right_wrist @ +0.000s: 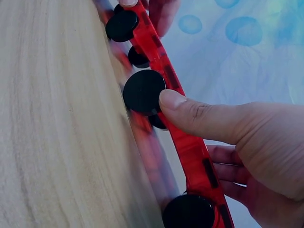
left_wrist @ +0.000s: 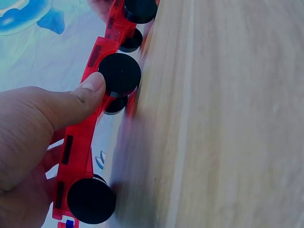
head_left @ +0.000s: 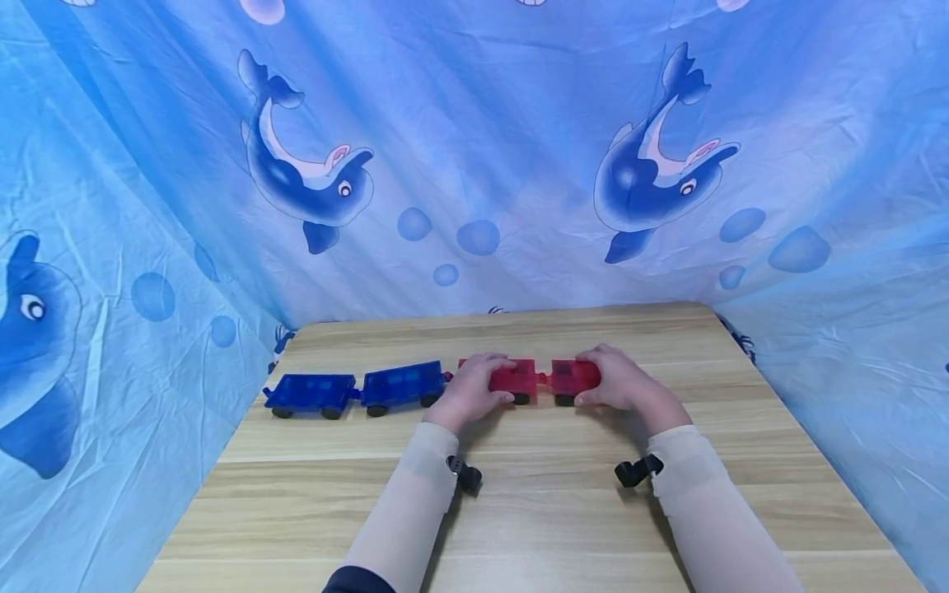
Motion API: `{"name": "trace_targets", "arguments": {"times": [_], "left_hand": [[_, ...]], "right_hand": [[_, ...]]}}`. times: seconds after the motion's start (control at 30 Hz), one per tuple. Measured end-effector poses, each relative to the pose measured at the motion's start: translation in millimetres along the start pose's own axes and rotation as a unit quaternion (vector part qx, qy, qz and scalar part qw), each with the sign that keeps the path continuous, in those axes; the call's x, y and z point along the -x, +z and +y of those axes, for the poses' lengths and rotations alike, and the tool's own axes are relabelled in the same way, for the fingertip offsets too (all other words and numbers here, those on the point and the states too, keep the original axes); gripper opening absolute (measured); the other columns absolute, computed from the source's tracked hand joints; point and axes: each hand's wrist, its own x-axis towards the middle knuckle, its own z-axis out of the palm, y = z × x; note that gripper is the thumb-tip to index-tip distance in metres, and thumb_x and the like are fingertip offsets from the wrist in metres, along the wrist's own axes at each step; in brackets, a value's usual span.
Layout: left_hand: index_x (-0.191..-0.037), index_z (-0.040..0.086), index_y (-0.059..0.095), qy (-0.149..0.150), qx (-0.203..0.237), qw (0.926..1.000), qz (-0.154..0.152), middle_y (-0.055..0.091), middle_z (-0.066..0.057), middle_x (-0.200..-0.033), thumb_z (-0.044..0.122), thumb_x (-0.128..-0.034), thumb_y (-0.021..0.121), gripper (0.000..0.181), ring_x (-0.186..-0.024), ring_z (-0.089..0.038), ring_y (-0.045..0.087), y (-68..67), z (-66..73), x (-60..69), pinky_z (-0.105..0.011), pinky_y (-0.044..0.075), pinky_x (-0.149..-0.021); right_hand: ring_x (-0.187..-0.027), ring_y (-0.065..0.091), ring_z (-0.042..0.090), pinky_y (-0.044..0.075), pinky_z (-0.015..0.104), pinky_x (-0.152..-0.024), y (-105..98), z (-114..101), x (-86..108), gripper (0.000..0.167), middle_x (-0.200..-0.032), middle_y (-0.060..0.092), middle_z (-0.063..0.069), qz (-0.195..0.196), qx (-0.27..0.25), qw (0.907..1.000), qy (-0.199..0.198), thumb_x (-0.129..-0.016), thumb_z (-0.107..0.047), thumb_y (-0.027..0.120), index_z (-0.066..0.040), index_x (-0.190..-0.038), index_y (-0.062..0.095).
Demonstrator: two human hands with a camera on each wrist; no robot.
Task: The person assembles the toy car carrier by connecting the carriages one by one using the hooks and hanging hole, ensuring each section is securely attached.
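Observation:
Four-wheeled toy train cars of see-through plastic stand in a row across the wooden table. My left hand (head_left: 467, 391) grips one red car (head_left: 519, 377), thumb on the near side beside a black wheel (left_wrist: 119, 75) and fingers behind the body. With the right hand (head_left: 623, 379) I hold the other red car (head_left: 569, 377) the same way, thumb against a wheel (right_wrist: 144, 92). A small red hitch (head_left: 544, 379) spans the gap between these two. Left of my left hand are two blue cars (head_left: 311, 390), end to end; their join to the held red car is partly hidden.
The wooden tabletop (head_left: 519, 511) runs toward me, with its back edge just beyond the cars. A blue dolphin-print cloth (head_left: 482, 148) hangs behind and on both sides. A small black camera (head_left: 467, 476) is strapped to each wrist.

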Motion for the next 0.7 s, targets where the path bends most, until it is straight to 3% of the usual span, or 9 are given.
{"name": "trace_targets", "arguments": {"times": [0.7], "left_hand": [[-0.145,0.028,0.064,-0.009,-0.005,0.9998,0.016,0.05,0.0,-0.157,0.035,-0.0889,0.086,0.061,-0.146,-0.027,0.043,0.5,-8.2,-1.5,-0.051,0.041,-0.117]], "right_hand": [[-0.119,0.054,0.036,0.05,0.056,-0.101,1.8,6.2,-0.1,0.087,-0.133,0.056,0.017,0.01,-0.003,0.9999,0.001,-0.083,-0.035,0.092,-0.001,-0.152,0.051]]}}
